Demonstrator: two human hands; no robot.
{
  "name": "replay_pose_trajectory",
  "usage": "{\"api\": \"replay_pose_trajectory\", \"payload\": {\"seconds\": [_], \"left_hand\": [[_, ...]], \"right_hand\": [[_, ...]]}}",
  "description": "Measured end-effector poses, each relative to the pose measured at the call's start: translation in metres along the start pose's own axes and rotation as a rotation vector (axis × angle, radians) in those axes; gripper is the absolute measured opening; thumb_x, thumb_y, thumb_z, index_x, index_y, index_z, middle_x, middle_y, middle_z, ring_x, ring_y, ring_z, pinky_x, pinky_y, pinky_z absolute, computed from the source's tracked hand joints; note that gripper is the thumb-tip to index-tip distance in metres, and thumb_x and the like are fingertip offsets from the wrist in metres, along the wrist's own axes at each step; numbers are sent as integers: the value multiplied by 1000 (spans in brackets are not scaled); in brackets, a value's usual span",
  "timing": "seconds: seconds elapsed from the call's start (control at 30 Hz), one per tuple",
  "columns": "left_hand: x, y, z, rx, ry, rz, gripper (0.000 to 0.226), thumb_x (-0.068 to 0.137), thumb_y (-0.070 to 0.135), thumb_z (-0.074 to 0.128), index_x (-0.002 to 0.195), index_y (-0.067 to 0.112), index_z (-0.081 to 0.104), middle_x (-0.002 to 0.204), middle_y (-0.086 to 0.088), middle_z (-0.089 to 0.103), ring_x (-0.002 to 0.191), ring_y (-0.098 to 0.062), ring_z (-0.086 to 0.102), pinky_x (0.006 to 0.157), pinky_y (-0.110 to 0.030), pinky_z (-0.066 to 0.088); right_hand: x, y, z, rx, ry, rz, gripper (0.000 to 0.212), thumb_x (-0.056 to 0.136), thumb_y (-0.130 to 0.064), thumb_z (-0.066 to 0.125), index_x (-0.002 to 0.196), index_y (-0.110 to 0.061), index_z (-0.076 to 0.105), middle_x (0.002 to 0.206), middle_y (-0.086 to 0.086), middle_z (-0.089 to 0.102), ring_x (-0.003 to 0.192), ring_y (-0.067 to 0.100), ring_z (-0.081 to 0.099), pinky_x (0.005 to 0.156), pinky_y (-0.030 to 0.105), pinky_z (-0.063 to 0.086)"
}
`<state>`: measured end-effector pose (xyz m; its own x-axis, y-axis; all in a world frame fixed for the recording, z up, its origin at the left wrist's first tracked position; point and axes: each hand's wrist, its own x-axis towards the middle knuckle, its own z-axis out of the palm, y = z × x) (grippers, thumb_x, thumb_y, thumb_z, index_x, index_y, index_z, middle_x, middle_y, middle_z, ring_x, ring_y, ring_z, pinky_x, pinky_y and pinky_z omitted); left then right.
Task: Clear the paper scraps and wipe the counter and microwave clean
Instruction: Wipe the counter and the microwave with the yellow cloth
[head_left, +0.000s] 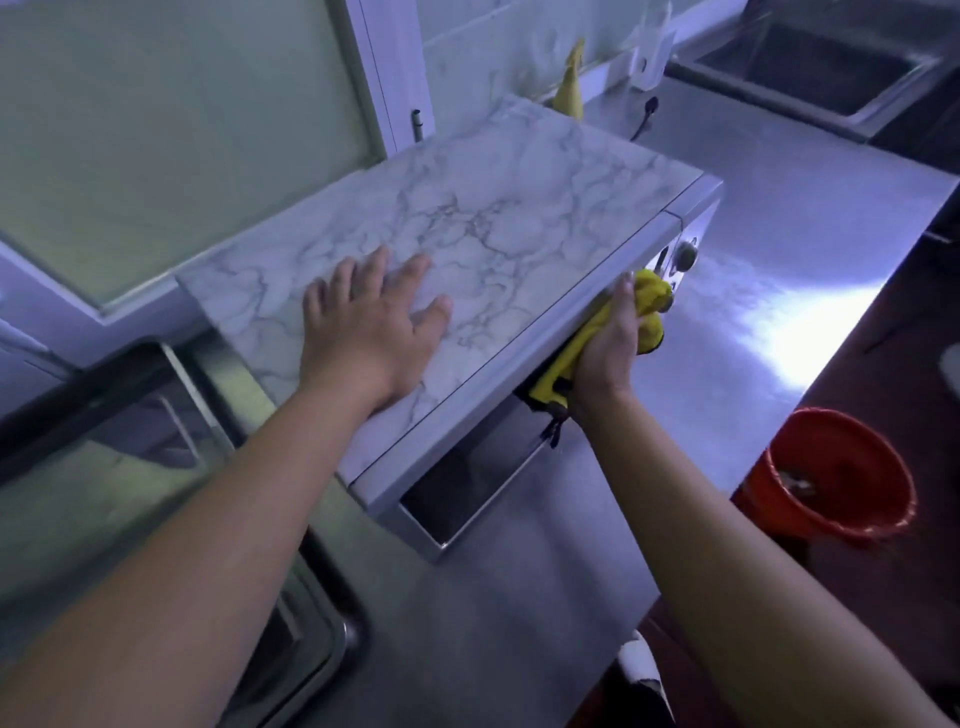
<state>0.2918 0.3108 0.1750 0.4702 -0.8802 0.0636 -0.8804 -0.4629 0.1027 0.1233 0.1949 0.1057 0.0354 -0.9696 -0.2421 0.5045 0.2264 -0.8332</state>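
Observation:
The microwave (519, 208) stands on the steel counter (779, 249), its top covered in a marble pattern. My left hand (374, 332) lies flat on that top with the fingers spread, holding nothing. My right hand (610, 353) grips a yellow cloth (652, 301) and presses it against the microwave's front, just under the top edge and beside the control knob (687, 253). Part of the cloth hangs below my wrist over the dark door window (467, 483). No paper scraps show on the counter.
A red bucket (841, 478) stands on the dark floor to the right of the counter. One sink (810, 73) is at the far right, another basin (156, 467) at the left. A yellow object (570, 85) leans behind the microwave.

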Motion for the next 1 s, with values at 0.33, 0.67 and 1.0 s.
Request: {"api": "replay_pose_trajectory", "payload": {"seconds": [0.33,0.67,1.0], "left_hand": [[1,5,-3,11,-13,12,63,97,64,17,155,41,17,166,-2,12,151,-30,9,121,-54,4],[1,7,-8,36,8,10,61,95,62,21,153,41,23,164,-1,19,147,-29,17,116,-53,11],[-1,5,-10,-3,-13,0,63,94,65,22,153,43,23,164,1,19,148,-26,16,117,-51,11]], "right_hand": [[-163,54,32,-152,24,-126,87,81,-64,51,157,-39,17,163,-23,11,151,0,9,125,41,10],[-234,64,33,-279,-166,-3,81,80,-69,44,147,-56,1,160,-33,-11,147,-10,-13,126,43,-4],[-224,22,-74,69,-130,676,62,93,-60,49,132,-15,63,127,18,67,107,34,70,83,48,59]]}}
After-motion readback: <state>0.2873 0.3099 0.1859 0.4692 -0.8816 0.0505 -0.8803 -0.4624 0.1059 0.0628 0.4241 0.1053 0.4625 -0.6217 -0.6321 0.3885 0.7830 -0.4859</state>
